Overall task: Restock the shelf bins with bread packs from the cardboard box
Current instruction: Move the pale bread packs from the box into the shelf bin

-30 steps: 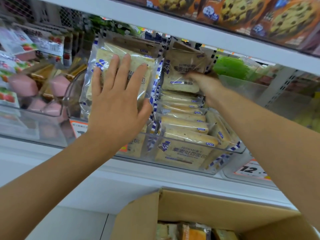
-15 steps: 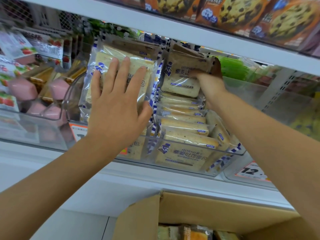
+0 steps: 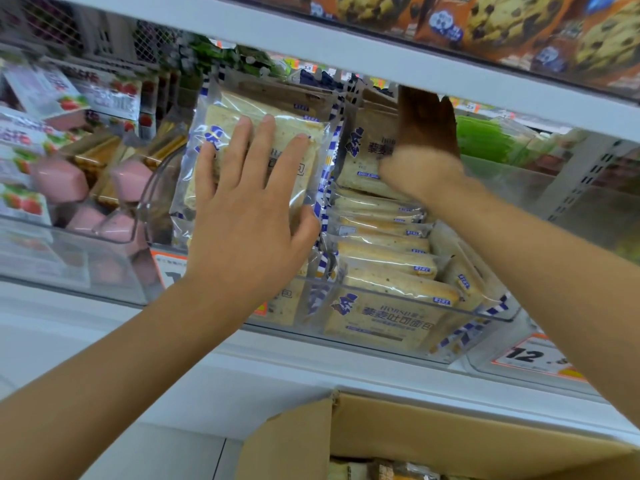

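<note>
Bread packs in clear wrap with blue print fill a clear shelf bin (image 3: 485,311). My left hand (image 3: 249,209) lies flat, fingers spread, against an upright bread pack (image 3: 301,133) on the bin's left side. My right hand (image 3: 424,143) is blurred, its fingers stretched upward against another upright bread pack (image 3: 363,161) just under the upper shelf. That pack stands on a stack of flat packs (image 3: 381,251). Below the shelf, the cardboard box (image 3: 415,431) stands open, with a few packs (image 3: 398,471) showing inside.
The upper shelf edge (image 3: 346,46) hangs close above my right hand, with cookie packs (image 3: 502,22) on it. Pink strawberry cake packs (image 3: 59,178) fill the bin to the left. Green packs (image 3: 485,140) sit to the right, above a price tag (image 3: 530,356).
My right hand has risen from the top edge of the upright pack and its fingers now stretch flat against it. My left hand has stayed pressed on its pack.
</note>
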